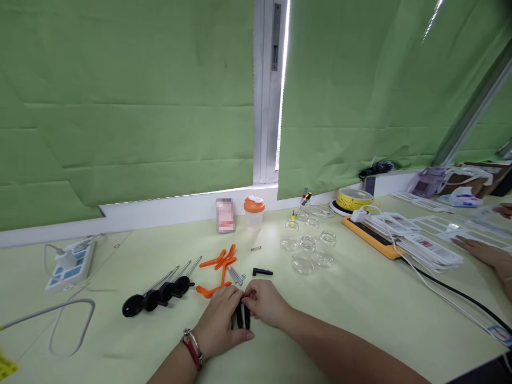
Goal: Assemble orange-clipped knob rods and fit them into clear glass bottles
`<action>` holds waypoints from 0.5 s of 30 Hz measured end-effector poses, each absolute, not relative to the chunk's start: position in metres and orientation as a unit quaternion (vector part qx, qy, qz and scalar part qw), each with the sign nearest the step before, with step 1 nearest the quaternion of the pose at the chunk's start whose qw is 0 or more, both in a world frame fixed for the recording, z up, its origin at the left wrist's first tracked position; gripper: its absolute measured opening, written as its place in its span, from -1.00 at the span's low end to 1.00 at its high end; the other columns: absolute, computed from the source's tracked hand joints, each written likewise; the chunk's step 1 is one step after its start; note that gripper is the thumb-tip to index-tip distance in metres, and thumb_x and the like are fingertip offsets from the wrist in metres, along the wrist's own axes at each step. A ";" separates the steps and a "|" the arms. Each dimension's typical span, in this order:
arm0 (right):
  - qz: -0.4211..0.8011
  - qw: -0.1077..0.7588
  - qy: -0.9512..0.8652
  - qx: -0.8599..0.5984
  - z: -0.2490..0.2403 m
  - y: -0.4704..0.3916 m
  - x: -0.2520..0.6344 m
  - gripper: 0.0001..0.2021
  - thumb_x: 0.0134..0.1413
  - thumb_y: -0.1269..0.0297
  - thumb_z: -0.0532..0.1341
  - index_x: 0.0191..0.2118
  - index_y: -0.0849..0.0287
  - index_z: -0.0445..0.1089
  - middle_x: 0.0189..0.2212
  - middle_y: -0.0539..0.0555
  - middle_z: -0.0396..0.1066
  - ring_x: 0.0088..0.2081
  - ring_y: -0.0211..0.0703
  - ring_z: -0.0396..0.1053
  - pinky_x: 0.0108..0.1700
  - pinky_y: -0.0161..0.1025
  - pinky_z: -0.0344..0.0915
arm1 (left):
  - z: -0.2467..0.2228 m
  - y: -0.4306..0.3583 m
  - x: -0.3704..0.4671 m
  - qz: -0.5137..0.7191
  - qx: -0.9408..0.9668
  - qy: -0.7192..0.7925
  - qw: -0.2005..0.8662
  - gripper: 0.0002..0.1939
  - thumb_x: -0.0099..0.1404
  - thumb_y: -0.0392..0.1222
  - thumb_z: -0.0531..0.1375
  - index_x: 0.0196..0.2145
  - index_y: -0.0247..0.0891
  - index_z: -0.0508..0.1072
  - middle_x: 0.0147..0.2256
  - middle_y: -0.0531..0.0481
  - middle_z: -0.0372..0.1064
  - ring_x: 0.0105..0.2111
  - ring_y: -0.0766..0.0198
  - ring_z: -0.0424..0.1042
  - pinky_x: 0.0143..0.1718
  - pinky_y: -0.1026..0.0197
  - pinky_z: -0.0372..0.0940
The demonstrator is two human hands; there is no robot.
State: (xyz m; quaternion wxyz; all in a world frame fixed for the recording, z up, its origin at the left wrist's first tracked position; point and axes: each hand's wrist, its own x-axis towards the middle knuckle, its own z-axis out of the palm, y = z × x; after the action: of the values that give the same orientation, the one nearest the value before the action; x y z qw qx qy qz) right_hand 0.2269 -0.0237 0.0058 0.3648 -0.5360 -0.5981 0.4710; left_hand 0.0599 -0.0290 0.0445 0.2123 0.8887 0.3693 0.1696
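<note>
Several short black tube-like parts stand side by side between my hands at the front middle of the table. My left hand curls round them, fingers behind and thumb in front. My right hand pinches at the top of the rightmost one. Just beyond lies a separate black part. Silver metal pieces rest beside orange plastic parts, left of that part. A small spring lies farther back. Black round-headed parts with metal rods lie in a row on the left.
Clear glass jars stand right of centre, behind an orange power strip and cables. An orange-lidded cup stands near the wall. At left is a white power strip. Another person's hand rests by card stacks.
</note>
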 end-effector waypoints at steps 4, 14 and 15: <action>0.477 0.350 -0.608 -0.529 0.005 -0.024 0.230 -0.97 -0.02 0.35 0.18 -0.40 0.18 0.32 -0.64 -0.09 0.26 -0.61 -0.29 0.29 -0.58 -0.37 0.18 | 0.050 -0.032 0.062 0.162 0.888 0.380 0.201 -0.52 -0.04 0.08 0.33 -0.20 -0.17 0.39 -0.22 -0.05 0.27 -0.19 0.07 0.22 -0.18 0.07 0.17; 0.163 0.273 -0.717 -0.620 0.028 0.004 0.287 -0.80 -0.02 0.42 0.18 -0.23 0.16 0.45 -0.22 0.11 0.36 -0.16 -0.09 0.31 -0.13 -0.23 0.17 | 0.047 -0.029 0.060 0.172 0.891 0.377 0.186 -0.41 -0.07 0.13 0.33 -0.11 -0.16 0.35 -0.17 -0.08 0.28 -0.16 0.03 0.23 -0.11 0.00 0.17; 0.172 0.265 -0.712 -0.627 0.027 0.006 0.290 -0.80 0.00 0.40 0.17 -0.23 0.16 0.46 -0.24 0.11 0.37 -0.19 -0.09 0.32 -0.15 -0.23 0.18 | 0.046 -0.029 0.059 0.173 0.891 0.376 0.185 -0.40 -0.07 0.15 0.33 -0.11 -0.16 0.35 -0.17 -0.08 0.28 -0.16 0.02 0.24 -0.12 -0.01 0.18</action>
State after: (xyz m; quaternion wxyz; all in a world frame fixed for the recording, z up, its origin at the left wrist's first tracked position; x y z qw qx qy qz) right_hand 0.2895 0.0060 0.0268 0.2655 -0.6268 -0.7120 0.1724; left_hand 0.0590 -0.0291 0.0460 0.1848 0.8912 0.3764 0.1729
